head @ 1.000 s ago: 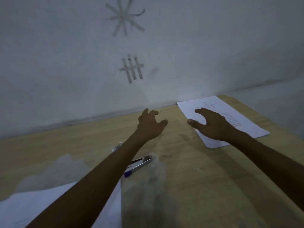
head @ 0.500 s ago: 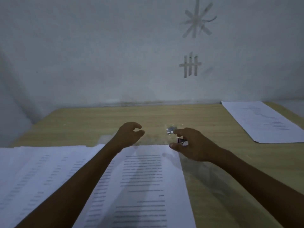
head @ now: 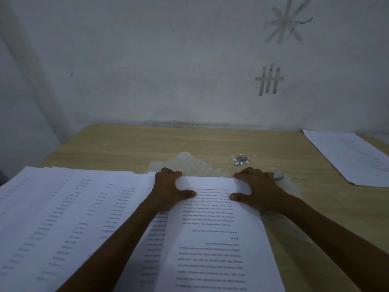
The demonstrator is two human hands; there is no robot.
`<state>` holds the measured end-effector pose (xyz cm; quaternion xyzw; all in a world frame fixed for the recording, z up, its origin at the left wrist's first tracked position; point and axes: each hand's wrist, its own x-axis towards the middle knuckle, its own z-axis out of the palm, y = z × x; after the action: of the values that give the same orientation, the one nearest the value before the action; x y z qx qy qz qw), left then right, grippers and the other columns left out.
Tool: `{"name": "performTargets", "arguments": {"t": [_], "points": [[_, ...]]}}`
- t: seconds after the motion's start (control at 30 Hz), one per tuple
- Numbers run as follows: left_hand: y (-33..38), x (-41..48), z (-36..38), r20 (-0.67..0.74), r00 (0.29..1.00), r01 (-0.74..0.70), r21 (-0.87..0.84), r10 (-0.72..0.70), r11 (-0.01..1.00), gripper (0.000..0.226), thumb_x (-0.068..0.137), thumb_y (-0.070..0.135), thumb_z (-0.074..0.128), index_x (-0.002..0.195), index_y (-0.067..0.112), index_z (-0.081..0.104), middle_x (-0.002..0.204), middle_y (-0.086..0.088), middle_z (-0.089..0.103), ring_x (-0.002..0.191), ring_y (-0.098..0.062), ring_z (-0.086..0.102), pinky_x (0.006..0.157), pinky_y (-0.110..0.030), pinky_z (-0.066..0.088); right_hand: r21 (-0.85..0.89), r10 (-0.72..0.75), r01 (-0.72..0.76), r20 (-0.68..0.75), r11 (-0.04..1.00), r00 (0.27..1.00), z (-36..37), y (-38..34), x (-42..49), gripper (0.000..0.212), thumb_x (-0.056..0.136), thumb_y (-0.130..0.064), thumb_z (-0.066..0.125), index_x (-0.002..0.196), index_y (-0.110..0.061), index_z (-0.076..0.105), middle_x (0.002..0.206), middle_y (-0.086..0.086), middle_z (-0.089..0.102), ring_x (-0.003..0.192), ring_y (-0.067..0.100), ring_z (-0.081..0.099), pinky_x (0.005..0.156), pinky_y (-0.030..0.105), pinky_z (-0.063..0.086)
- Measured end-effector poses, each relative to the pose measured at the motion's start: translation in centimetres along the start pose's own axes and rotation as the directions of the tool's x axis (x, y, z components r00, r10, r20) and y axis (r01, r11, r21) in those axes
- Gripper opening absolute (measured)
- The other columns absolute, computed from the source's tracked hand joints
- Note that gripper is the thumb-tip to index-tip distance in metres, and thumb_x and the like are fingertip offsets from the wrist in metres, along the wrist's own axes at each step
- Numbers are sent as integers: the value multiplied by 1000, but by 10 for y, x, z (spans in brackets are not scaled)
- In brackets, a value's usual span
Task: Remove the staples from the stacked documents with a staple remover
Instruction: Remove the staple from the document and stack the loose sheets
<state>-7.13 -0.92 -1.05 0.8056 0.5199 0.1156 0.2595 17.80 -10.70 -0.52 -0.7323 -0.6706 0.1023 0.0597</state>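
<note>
A printed document [head: 212,232] lies on the wooden table [head: 130,144] in front of me, its text upside down. My left hand [head: 169,187] grips its far left corner, fingers curled over the far edge and thumb on the page. My right hand [head: 260,191] grips the far right corner the same way. A grey staple remover [head: 279,176] shows just past my right knuckles, mostly hidden. A small pile of pulled staples [head: 241,160] lies beyond the hands.
A fanned stack of printed sheets [head: 63,211] covers the table's left side, partly under my left forearm. A separate sheet pile [head: 353,159] lies at the far right. A worn pale patch [head: 187,165] marks the tabletop. The wall stands right behind the table.
My view swung left from the right-hand sheet pile. Both hands came down from above the table onto the front document and now grip its far corners.
</note>
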Motion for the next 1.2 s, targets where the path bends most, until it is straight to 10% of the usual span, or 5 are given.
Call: {"name": "performTargets", "arguments": {"t": [0.27,0.53,0.77,0.93,1.2], "points": [[-1,3,5,-104,994,8,-127,-21,992,75,66,43,81,128,20,45,125,-3,40,120,-22,35,101,-36,32,50,18,-19,26,999,999,-2,3,12,101,49,-84,42,135,-30,42,126,-3,42,122,17,35,103,37,19],[0,-2,4,-314,949,-157,-390,29,907,30,78,14,74,101,19,54,102,0,58,92,-15,55,72,-19,44,357,14,62,-207,932,978,-3,-6,12,41,69,-32,82,97,-27,53,94,-14,56,96,14,55,86,27,36],[14,-6,-24,-60,994,-16,-905,-90,426,32,82,12,69,112,3,64,101,-10,72,90,-27,70,81,-40,56,665,151,168,-395,728,906,-40,-11,9,35,67,-4,83,95,-14,64,94,-6,61,84,8,57,62,10,44],[20,-11,-23,101,995,103,-932,-23,347,22,88,14,61,109,11,66,101,-5,72,86,-25,67,71,-35,57,876,381,250,-415,413,826,-71,-19,-3,48,71,-10,81,112,-15,57,99,-6,64,80,7,65,57,19,53],[34,-4,-37,-39,996,-31,-994,-75,100,24,92,16,55,113,10,63,115,-10,67,101,-27,65,83,-40,57,962,173,-27,-21,271,985,-53,-10,-23,25,87,-21,64,106,-5,67,101,8,73,86,25,71,74,40,59]]}}
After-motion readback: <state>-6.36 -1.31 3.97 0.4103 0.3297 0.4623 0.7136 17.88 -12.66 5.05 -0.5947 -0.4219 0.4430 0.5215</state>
